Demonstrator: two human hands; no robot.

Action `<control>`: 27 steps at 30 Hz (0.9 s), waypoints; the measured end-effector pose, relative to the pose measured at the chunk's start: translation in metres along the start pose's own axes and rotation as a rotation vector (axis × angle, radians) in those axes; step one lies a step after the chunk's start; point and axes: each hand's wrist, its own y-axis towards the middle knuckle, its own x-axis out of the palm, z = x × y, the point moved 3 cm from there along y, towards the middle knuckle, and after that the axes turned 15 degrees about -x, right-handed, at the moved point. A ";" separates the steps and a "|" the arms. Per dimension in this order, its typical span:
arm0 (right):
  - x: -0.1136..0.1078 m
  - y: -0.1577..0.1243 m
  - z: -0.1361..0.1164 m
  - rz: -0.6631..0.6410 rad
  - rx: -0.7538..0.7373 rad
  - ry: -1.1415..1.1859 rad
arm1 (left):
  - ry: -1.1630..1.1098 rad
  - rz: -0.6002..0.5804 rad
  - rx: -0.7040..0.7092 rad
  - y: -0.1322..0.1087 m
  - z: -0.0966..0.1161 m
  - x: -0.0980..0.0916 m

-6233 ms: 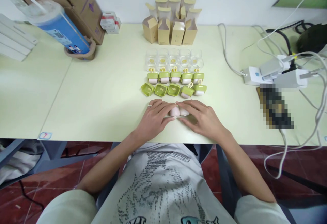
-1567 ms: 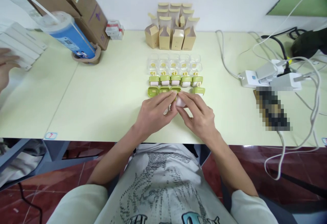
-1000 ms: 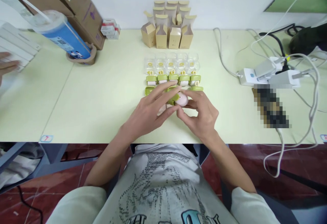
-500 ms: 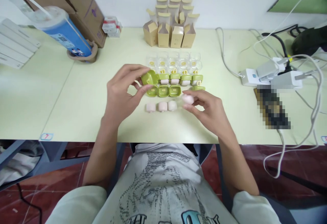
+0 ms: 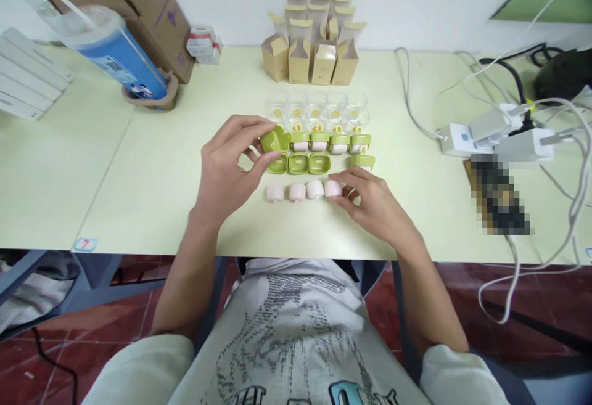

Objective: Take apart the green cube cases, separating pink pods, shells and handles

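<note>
My left hand [image 5: 226, 167] pinches a green shell [image 5: 275, 140] just above the table, left of the green-and-pink row [image 5: 329, 142]. My right hand [image 5: 372, 201] has its fingertips closed on a pink insert [image 5: 332, 188], which rests at the right end of a row of pink inserts [image 5: 295, 192]. Three empty green shells [image 5: 298, 163] lie between the two rows, and one more green piece [image 5: 362, 161] sits to their right. Clear lids [image 5: 316, 109] lie behind them.
Open tan cartons [image 5: 311, 44] stand at the back of the pale green table [image 5: 152, 177]. A blue cup [image 5: 111, 50] and a cardboard box [image 5: 139, 4] are at the back left. A white power strip [image 5: 497, 134] with cables lies on the right.
My right hand lowered the pink insert onto the table at the end of the pink row. My left hand moved the green shell slightly right and down.
</note>
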 end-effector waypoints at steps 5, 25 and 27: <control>-0.004 -0.003 0.007 0.016 0.013 -0.039 | 0.018 -0.043 -0.024 0.000 -0.002 0.001; -0.017 -0.004 -0.015 0.292 -0.080 -0.033 | -0.297 -0.169 -0.065 -0.006 0.014 0.015; -0.018 -0.004 -0.022 0.366 -0.087 0.092 | -0.298 -0.236 -0.018 -0.012 0.022 0.024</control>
